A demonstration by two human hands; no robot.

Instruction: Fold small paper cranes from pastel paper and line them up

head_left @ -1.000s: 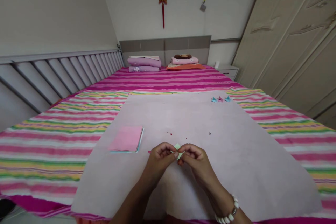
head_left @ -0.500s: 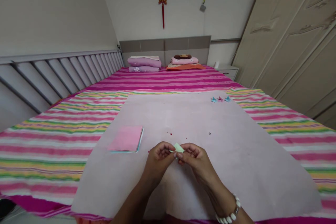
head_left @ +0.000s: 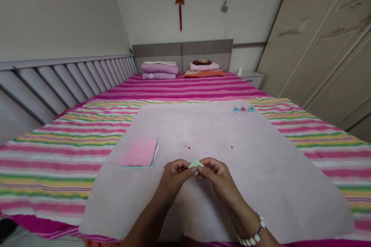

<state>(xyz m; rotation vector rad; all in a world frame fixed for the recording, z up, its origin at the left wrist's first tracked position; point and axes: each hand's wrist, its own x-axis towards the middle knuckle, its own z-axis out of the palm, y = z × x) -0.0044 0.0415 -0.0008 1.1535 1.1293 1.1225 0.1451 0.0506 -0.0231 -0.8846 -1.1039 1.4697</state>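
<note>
A small piece of folded pale green paper [head_left: 196, 163] is pinched between my two hands, above the pale sheet near its front middle. My left hand [head_left: 177, 174] grips its left side, thumb on the near face and fingers curled behind. On the other side my right hand [head_left: 215, 173] closes on it the same way, a white bead bracelet at the wrist. The paper's top comes to a point; its lower part is mostly covered by my thumbs. To the left lies a stack of square paper [head_left: 140, 152], pink on top with blue and white edges below.
Three small folded paper pieces, two blue and one pink [head_left: 243, 109], stand at the far right of the pale sheet [head_left: 261, 185]. Tiny red and dark bits lie ahead of my hands. Striped bedding [head_left: 58, 154] surrounds the sheet; a railing [head_left: 72, 75] runs along the left.
My left fingers have shifted slightly and the thumb lies further across the paper, with more of the paper's pointed top showing. My right hand has hardly moved.
</note>
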